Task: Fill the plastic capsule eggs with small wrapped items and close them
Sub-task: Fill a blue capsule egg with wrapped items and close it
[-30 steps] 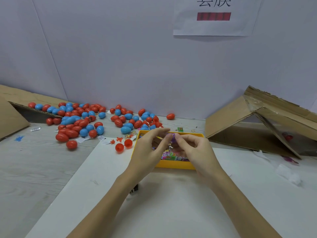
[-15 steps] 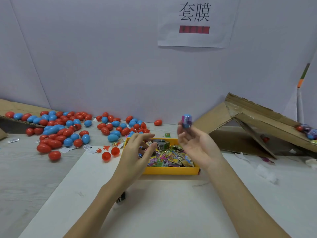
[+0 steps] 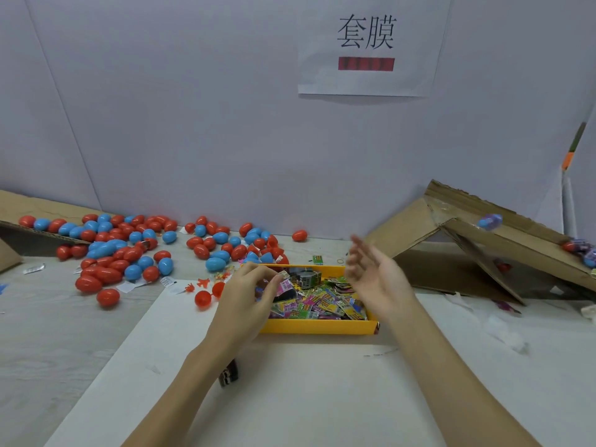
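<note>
Eggs [image 3: 106,275]: glossy smooth plastic, red & blue. Tray [image 3: 317,327]: matt yellow, prob. plastic. Packets [image 3: 325,301] inside: shiny printed foil/film. Far-right box [image 3: 419,227]: rough brown cardboard. Tabletop [image 3: 48,333]: pale woodgrain, w/ matt white sheet [image 3: 306,398].

The tray [image 3: 317,327] sits on the sheet [image 3: 290,398], near its far edge. In the tray lie the packets [image 3: 325,301]. Left of the tray and behind it, the eggs [image 3: 129,253] spread over the table [image 3: 48,333], reaching onto the left box [image 3: 19,208]. Just left of the tray, two half shells [image 3: 206,296] touch the sheet's corner. Right of the tray stands the right box [image 3: 477,253]; one egg [image 3: 489,221] is at its sloping flap. Behind the tray, high on the wall [image 3: 193,124], hangs the sign [image 3: 367,50]. The left hand [image 3: 248,298] is over the tray's left end, the right hand [image 3: 377,279] above its right end.
</note>
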`<action>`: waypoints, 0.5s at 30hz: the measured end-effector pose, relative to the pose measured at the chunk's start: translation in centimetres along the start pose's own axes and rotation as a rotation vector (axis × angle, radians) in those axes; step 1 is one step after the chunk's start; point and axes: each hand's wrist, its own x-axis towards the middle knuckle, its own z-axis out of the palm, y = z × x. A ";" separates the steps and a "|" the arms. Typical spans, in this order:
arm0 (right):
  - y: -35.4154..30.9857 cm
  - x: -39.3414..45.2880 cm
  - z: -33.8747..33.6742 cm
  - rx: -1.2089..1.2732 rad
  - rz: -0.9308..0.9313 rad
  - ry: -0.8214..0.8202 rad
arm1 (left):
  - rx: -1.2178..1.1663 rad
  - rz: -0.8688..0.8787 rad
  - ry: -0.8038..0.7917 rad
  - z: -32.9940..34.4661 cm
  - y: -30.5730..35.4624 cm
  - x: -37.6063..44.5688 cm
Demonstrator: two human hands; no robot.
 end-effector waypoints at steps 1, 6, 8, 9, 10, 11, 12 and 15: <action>1.1 -0.3 -0.1 -0.121 0.016 -0.006 | 0.028 -0.007 0.005 -0.1 -0.3 0.0; 3.4 -1.2 0.4 -0.710 -0.138 -0.003 | 0.070 -0.068 0.054 -0.3 -1.4 0.2; 3.7 -1.4 0.6 -0.823 -0.183 -0.019 | -0.005 -0.146 0.101 -0.4 -1.9 0.6; 3.8 -1.4 0.6 -0.832 -0.188 -0.018 | -0.058 -0.201 0.139 -0.5 -2.2 1.0; 3.8 -1.4 0.5 -0.823 -0.189 -0.014 | -0.108 -0.264 0.187 -0.6 -2.5 1.6; 3.8 -1.3 0.5 -0.813 -0.189 -0.010 | -0.141 -0.329 0.242 -0.7 -3.0 2.2; 3.7 -1.3 0.5 -0.811 -0.187 -0.004 | -0.143 -0.385 0.291 -0.9 -3.6 3.0; 3.8 -1.1 0.5 -0.821 -0.188 0.000 | 0.093 -0.436 0.280 -1.5 -6.2 5.0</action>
